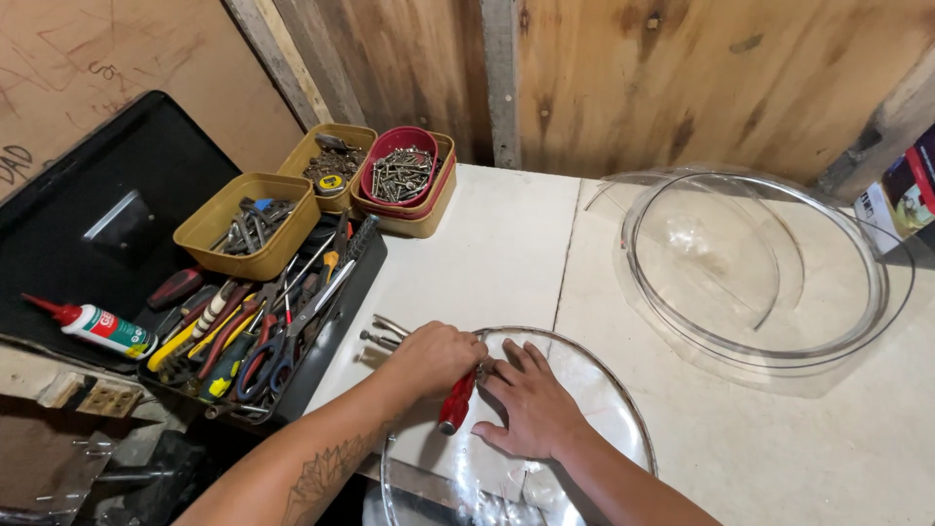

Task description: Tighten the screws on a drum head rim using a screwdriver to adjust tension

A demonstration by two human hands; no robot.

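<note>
Clear plastic dome (pixel 760 263) lay well apart at right and an open toolbox (pixel 263 331) at left, while the left hand (pixel 433 356) gripped a red-handled tool (pixel 456 401) and the right hand (pixel 531 404) pressed flat, fingers spread, on a transparent round lid (pixel 604 409) at the table's near edge.

The tool handle (pixel 457 401) under the left hand (pixel 435 356) is red. Left of it, the open toolbox (pixel 146 175) is black, with three mustard-yellow trays (pixel 243 209) and one dark red tray (pixel 399 161). The tube (pixel 97 327) has a red tip and a white-green body. The table (pixel 487 253) is off-white, the wall (pixel 682 78) brown wood.
</note>
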